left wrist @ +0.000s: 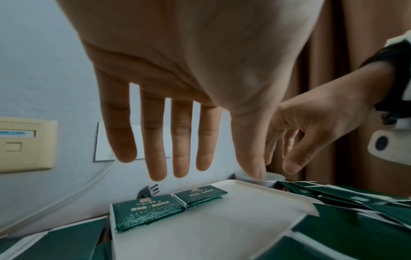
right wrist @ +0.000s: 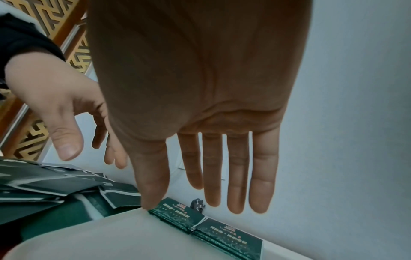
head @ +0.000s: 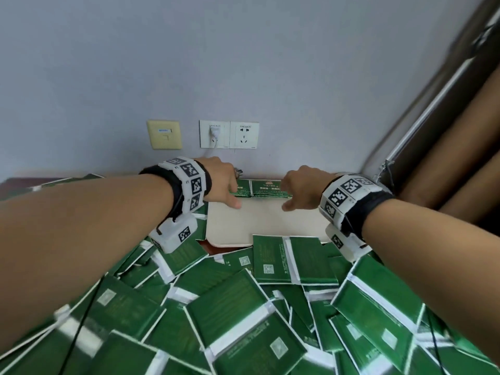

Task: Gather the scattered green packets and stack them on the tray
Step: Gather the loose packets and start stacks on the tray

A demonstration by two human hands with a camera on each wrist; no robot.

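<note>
Wall-side tray (head: pixel 259 223): two packets (head: pixel 258 188) flat, end-to-end along wall.

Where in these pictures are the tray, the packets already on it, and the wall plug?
tray (head: pixel 259 223), head view, bare cream middle of its floor.
packets on the tray (left wrist: pixel 147 212), left wrist view, printed top of the nearer pile.
wall plug (head: pixel 215 131), head view, white body in the left socket.
</note>
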